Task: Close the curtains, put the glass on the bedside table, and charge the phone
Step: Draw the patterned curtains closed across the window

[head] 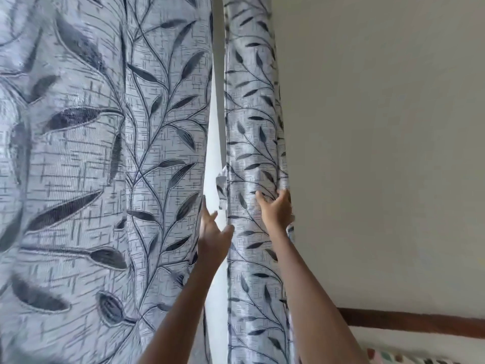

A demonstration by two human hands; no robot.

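Two pale grey curtains with a dark leaf-and-vine pattern hang in front of me. The left curtain (105,166) is wide and spread out. The right curtain (254,127) is bunched into a narrow column against the wall. A bright white gap (214,153) runs between them. My left hand (212,240) is raised at the gap beside the left curtain's inner edge, fingers apart, holding nothing. My right hand (277,208) grips a fold at the right curtain's outer edge. Neither a glass nor a phone is in view.
A plain cream wall (380,153) fills the right side. A dark wooden rail (409,320) runs along the lower right, with a patterned fabric (409,359) just showing at the bottom right corner.
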